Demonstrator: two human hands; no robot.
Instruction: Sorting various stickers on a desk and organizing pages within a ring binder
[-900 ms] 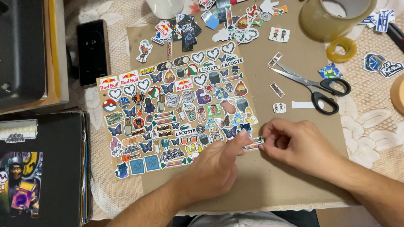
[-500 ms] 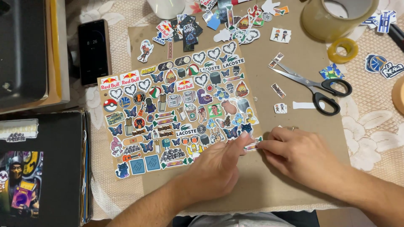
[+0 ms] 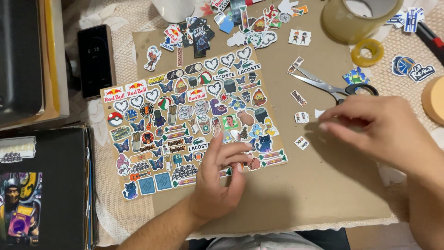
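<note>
The right hand (image 3: 384,132) has lifted off the brown cardboard sheet crowded with colourful stickers (image 3: 185,125) toward centre right, fingers loosely spread and empty, while the left hand (image 3: 219,178) presses flat on the sheet's lower edge, so that sticker seems placed.

Colours on my brown work board

I see a brown cardboard sheet (image 3: 296,194) under a many-coloured sticker collage (image 3: 185,134): red-and-white labels at 10 o'clock, blue squares at 7, white hearts at 12. Black-handled silver scissors (image 3: 333,87) lie at 2 o'clock, beside a yellow tape ring (image 3: 367,52). A black phone (image 3: 95,60) rests on cream floral lace cloth (image 3: 125,41).
</note>
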